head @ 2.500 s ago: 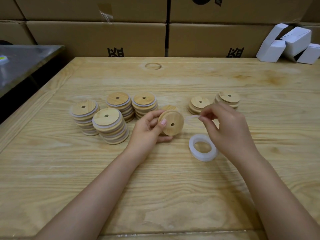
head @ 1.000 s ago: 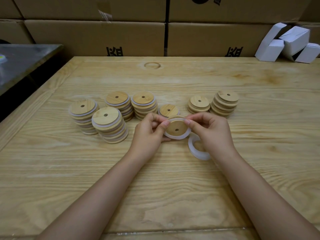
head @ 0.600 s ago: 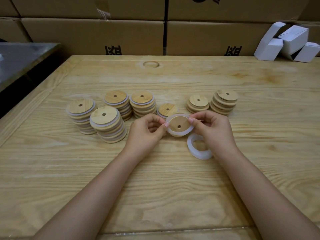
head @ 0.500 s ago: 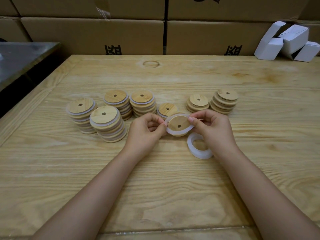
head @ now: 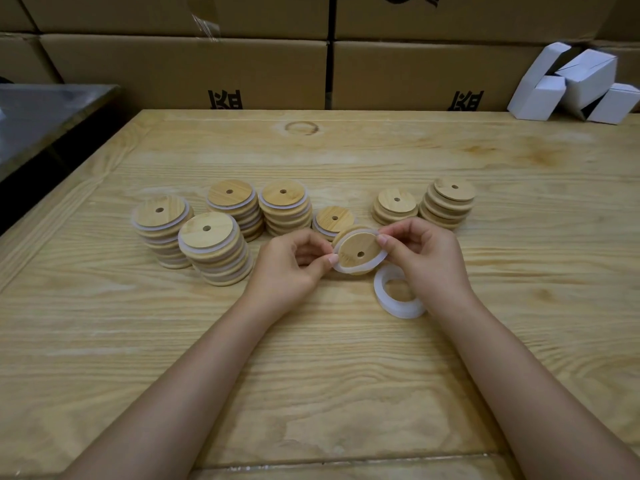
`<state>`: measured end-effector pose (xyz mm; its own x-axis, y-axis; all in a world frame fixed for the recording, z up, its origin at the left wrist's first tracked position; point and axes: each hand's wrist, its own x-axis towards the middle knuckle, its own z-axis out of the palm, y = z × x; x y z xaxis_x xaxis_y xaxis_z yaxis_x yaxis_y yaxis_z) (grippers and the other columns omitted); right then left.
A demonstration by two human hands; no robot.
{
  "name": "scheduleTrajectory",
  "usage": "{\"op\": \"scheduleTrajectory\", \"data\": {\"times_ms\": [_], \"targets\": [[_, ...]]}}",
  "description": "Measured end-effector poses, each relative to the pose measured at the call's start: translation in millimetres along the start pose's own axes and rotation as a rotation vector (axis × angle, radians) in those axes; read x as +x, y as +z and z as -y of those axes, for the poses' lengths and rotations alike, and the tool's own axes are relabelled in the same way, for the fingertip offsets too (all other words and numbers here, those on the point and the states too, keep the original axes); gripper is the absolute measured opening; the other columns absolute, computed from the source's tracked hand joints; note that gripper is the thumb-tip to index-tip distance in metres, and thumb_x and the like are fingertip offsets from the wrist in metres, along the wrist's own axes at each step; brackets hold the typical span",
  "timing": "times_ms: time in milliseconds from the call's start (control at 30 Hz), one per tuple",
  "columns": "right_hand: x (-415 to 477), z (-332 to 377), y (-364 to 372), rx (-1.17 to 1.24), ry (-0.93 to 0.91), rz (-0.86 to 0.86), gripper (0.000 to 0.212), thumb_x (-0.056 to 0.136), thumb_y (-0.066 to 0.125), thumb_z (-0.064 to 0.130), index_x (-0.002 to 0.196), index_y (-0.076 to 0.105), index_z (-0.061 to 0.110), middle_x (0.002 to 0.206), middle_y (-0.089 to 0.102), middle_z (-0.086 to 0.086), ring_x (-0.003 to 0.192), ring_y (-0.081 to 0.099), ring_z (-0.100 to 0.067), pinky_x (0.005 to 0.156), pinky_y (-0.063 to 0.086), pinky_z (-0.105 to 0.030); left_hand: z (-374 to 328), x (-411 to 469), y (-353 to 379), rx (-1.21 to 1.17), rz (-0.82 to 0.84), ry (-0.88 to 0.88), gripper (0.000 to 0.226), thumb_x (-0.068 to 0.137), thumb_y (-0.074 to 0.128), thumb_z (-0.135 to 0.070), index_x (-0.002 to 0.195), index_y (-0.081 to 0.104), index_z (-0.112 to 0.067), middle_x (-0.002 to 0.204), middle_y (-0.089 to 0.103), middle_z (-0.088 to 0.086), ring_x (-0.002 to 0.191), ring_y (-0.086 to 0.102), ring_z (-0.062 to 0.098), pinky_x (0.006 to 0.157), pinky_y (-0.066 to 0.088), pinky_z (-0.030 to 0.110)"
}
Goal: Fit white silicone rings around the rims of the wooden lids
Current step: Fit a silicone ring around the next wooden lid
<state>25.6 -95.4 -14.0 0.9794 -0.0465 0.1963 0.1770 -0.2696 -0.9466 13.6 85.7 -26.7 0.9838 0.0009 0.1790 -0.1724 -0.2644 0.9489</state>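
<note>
Pale wooden table point(head: 311, 358) w/ strong grain fills most of the view; round knot point(head: 301, 127) near its far edge, approx. centre. Behind it, brown cardboard boxes point(head: 194, 71) stacked along the far side, black print low on two, clear tape point(head: 207, 24) peeling on an upper one. Far right: small white cartons point(head: 588, 77) in a heap; far left: grey metal surface point(head: 45, 112) beside the table.

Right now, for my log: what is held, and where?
One wooden lid with its silicone ring: left hand pinches its left rim, right hand its upper right rim.
</note>
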Motion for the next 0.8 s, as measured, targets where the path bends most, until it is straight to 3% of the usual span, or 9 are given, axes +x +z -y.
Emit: {"op": "scheduleTrajectory", "data": {"times_ms": [167,300,367,633,800], "targets": [[-2,2,3,-0.083,-0.091,-0.014,0.019,0.083,0.068,0.01,0.074,0.064,0.027,0.078,0.068,0.012,0.078,0.065,-0.002,0.072,0.05,-0.014,1,0,1,-0.066,0.057,-0.013,0.033,0.08,0.07,-0.007,0.099,0.059,-0.031,0.084,0.073,0.006,0.076,0.069,0.014,0.079,0.055,0.03],[-8,5,9,-0.148,-0.21,-0.003,0.019,0.083,0.067,0.008,0.075,0.065,0.025,0.076,0.066,0.02,0.076,0.062,0.006,0.071,0.046,-0.009,2,-1,5,-0.079,0.129,0.001,0.017,0.084,0.067,-0.011,0.093,0.066,-0.025,0.085,0.073,-0.002,0.079,0.069,0.01,0.068,0.055,0.026],[-10,6,10,-0.151,-0.246,-0.003,0.017,0.083,0.068,0.008,0.078,0.066,0.024,0.078,0.067,0.019,0.078,0.063,0.005,0.071,0.048,-0.011,3,1,5,-0.08,0.102,0.002,0.016,0.085,0.066,-0.009,0.09,0.065,-0.024,0.085,0.072,-0.002,0.081,0.069,0.011,0.07,0.054,0.025],[-9,5,12,-0.06,-0.159,-0.019,0.016,0.081,0.07,0.016,0.076,0.063,0.03,0.075,0.067,0.019,0.077,0.064,0.004,0.069,0.048,-0.011,4,3,4,-0.197,0.034,0.038,0.02,0.083,0.064,-0.001,0.092,0.063,-0.019,0.088,0.071,-0.004,0.083,0.068,0.007,0.071,0.052,0.018],[-8,7,11,0.19,0.015,-0.002,0.01,0.081,0.071,0.01,0.074,0.066,0.015,0.081,0.072,-0.005,0.081,0.07,-0.021,0.078,0.056,-0.032,4,5,4,-0.255,0.009,0.031,0.022,0.084,0.062,0.002,0.089,0.061,-0.019,0.076,0.071,-0.012,0.076,0.066,0.001,0.067,0.054,0.019]]}}
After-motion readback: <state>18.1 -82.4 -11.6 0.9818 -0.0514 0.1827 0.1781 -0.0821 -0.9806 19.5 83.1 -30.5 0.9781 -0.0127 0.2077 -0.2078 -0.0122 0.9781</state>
